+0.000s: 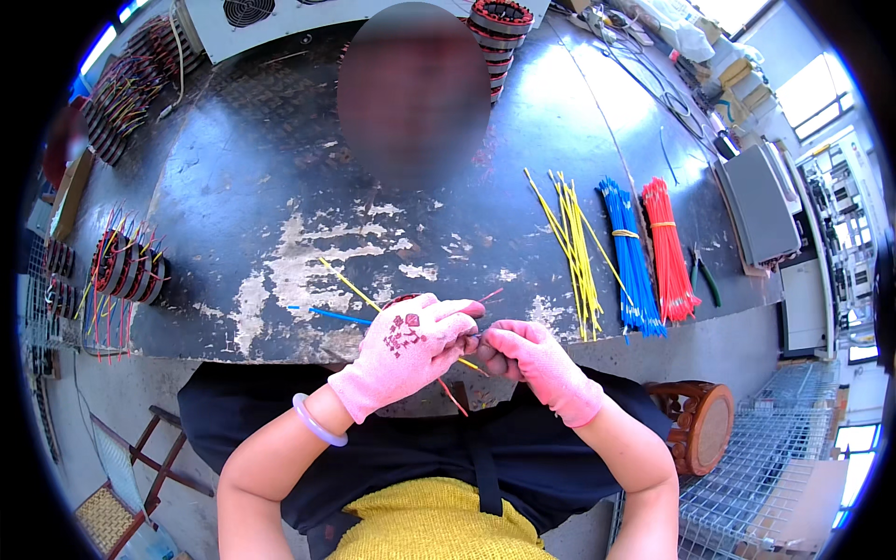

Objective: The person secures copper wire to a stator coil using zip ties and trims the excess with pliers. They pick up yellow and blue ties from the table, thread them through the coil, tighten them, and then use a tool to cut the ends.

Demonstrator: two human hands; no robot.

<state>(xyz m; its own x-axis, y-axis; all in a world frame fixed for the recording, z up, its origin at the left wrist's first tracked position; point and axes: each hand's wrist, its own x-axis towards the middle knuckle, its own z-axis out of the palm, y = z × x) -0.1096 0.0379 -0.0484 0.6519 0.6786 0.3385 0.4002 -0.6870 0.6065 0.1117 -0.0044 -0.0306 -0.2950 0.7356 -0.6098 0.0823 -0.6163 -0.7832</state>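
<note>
My left hand (401, 350), in a pink glove, is closed around a wound stator just over the table's near edge. Only a dark red sliver of its rim (402, 299) shows; the rest is hidden by the glove. From under this hand stick out a blue wire (336, 316), a yellow wire (350, 284) and a red wire (454, 398). My right hand (541, 364), also gloved, meets the left one with thumb and fingers pinched together. Between the fingertips is a thin dark strand, too small to make out well.
Bundles of yellow (577, 257), blue (628, 257) and red wires (664, 252) lie on the right, beside pliers (705, 276). Wired stators (131, 268) stand at left, with more stacked behind (499, 42). A grey box (758, 205) sits far right. A drum-shaped wooden stool (695, 425) stands below.
</note>
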